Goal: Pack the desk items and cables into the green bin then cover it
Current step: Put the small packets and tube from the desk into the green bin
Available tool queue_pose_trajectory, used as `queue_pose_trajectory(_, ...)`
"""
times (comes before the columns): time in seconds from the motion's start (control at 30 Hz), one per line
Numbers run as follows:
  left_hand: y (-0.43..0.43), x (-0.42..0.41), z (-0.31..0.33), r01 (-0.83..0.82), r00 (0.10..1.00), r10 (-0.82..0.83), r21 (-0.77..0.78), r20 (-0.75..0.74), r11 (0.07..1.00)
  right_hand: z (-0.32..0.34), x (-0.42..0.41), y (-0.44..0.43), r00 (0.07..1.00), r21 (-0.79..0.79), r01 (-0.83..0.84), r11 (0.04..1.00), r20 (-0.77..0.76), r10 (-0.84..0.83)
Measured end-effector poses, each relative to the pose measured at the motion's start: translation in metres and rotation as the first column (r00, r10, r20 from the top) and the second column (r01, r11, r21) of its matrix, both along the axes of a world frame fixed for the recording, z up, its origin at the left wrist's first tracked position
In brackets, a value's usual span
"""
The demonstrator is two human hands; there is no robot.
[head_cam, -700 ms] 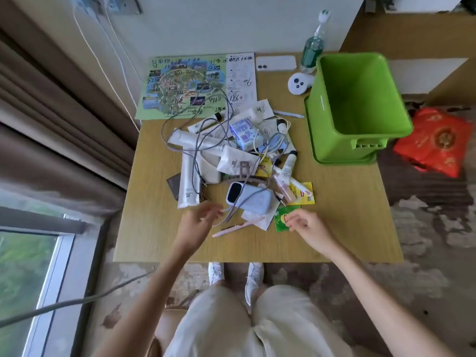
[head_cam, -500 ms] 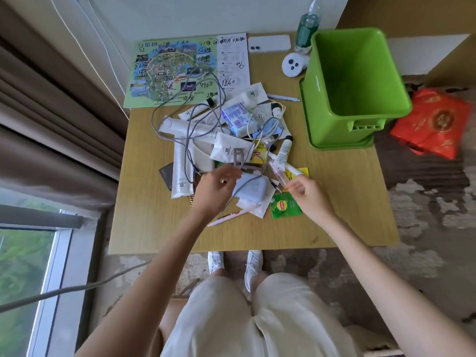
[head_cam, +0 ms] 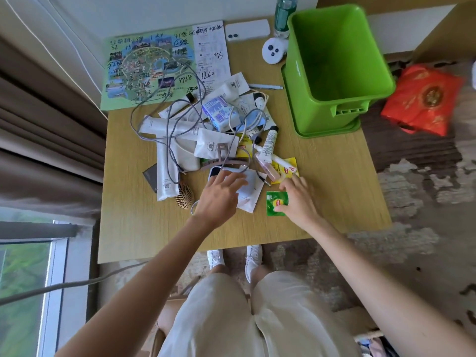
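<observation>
The green bin point(head_cam: 334, 60) stands empty at the desk's far right, sitting in its green lid point(head_cam: 324, 134). A heap fills the desk's middle: grey cables point(head_cam: 167, 119), white tubes point(head_cam: 164, 173), a blue-white box point(head_cam: 219, 112), a hair clip point(head_cam: 224, 150) and a yellow tea packet point(head_cam: 286, 170). My left hand point(head_cam: 219, 199) lies with spread fingers over a white device point(head_cam: 215, 172) and papers at the heap's near edge. My right hand point(head_cam: 300, 202) rests beside a green tea packet point(head_cam: 274, 200), thumb touching it, fingers reaching toward the yellow packet.
A map sheet point(head_cam: 149, 68), white phone point(head_cam: 247, 30), round white gadget point(head_cam: 273, 50), bottle point(head_cam: 282, 16) and pen point(head_cam: 265, 86) lie at the back. A hairbrush point(head_cam: 184, 197) sits left of my left hand. A red bag point(head_cam: 425, 99) is on the floor right; curtains hang left.
Both hands reached forward from the desk's near part to the heap's near edge. The left hand spread out over the white device; the right hand settled at the green packet.
</observation>
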State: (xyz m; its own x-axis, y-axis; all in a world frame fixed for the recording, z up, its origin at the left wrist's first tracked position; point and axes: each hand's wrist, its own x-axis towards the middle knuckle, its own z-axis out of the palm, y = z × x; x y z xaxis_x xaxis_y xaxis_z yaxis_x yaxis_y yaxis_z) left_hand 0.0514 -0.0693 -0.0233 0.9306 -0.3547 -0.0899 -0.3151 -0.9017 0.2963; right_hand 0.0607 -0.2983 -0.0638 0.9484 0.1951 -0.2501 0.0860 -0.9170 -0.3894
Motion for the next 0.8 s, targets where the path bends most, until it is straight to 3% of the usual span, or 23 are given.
queue_pose_trajectory(0.1,0.007,-0.004,0.001,0.017,0.999,-0.019,0.037,0.043,0.999,-0.002,0.0,-0.006,0.996,-0.052,0.056,0.997,-0.071,-0.059)
queue_pose_trajectory(0.23,0.005,-0.002,0.001,-0.016,0.996,0.012,0.039,0.088,0.999,-0.001,0.001,-0.013,0.971,0.135,0.149,0.979,-0.208,-0.119)
queue_pose_trajectory(0.43,-0.03,0.021,0.004,-0.114,0.993,0.112,0.067,0.045,0.991,0.014,0.019,-0.022,0.974,0.225,0.193,0.955,-0.161,-0.159)
queue_pose_trajectory(0.6,-0.055,0.042,0.002,-0.198,0.973,0.223,0.277,-0.06,0.94,0.023,0.048,-0.023,0.996,0.103,0.091,0.991,-0.025,-0.089)
queue_pose_trajectory(0.8,-0.068,0.047,0.002,-0.188,0.953,0.266,0.408,-0.144,0.893,0.024,0.074,-0.018,0.994,0.104,-0.038,0.994,-0.099,0.048)
